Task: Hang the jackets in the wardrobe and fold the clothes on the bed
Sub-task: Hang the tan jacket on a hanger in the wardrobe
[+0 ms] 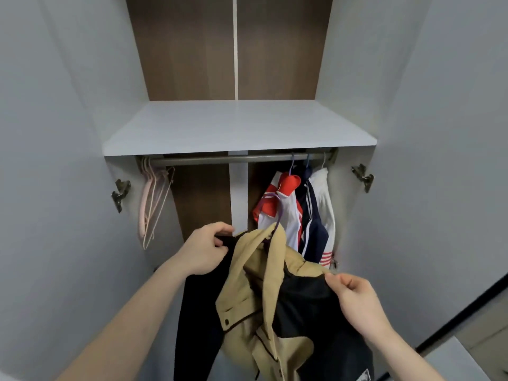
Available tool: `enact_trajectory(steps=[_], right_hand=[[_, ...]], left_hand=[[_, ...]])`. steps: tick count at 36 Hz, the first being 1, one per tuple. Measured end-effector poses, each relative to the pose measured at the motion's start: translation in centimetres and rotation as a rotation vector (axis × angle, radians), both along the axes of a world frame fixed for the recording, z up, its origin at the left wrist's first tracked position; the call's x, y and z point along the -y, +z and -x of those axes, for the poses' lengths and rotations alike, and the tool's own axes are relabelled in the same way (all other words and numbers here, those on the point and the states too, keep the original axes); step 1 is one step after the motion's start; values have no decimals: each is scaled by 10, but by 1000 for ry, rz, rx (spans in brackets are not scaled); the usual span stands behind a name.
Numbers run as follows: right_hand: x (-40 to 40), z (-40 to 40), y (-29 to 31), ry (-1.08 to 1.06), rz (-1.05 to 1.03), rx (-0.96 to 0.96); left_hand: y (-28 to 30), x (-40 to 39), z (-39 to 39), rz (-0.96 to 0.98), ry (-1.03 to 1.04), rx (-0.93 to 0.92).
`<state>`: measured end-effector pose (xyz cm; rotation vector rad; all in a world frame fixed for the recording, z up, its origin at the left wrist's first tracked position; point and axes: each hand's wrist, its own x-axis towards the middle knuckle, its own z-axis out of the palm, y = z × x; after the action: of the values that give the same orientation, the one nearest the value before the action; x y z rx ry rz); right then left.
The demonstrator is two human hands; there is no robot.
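Wardrobe stood open, both doors swung wide. Person in front of it, jacket held up betw. both hands, below the rail and level w/ the lower part of the hanging space.

Jacket: tan collar and front w/ dark trim, black body and sleeves, one dark snap visible on the tan flap. Purple hanger stuck up out of the collar, hook well below the rail, not on it.

Left hand: fingers curled, gripped the black shoulder fabric left of the collar. Right hand: thumb and fingertips pinched the black fabric at the other shoulder, lower and nearer the viewer.

On the rail, right end: three garments already hung, close together – red-and-white jacket, navy jacket w/ white stripes, white garment w/ red stripes near the hem. Left end of rail: bunch of bare pink hangers against the side wall.

White shelf sat directly above the rail; brown back panel behind it. Door hinges showed either side of the rail ends.
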<state>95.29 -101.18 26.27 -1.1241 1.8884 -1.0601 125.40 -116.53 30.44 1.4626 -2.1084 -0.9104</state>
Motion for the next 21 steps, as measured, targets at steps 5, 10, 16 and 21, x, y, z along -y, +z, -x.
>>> enact_trajectory(steps=[5,10,16,21], right_hand=[[38,-13,-11,44,-35,135],[84,-20,-23,33,-74,268],[137,-18,-32,27,-59,276],[169,-15,-38,-25,-18,300]], left_hand=[[-3,47,21,-5,-16,44],[-1,90,36,-7,-31,84],[4,126,55,11,-36,165],[27,132,70,151,-84,309]])
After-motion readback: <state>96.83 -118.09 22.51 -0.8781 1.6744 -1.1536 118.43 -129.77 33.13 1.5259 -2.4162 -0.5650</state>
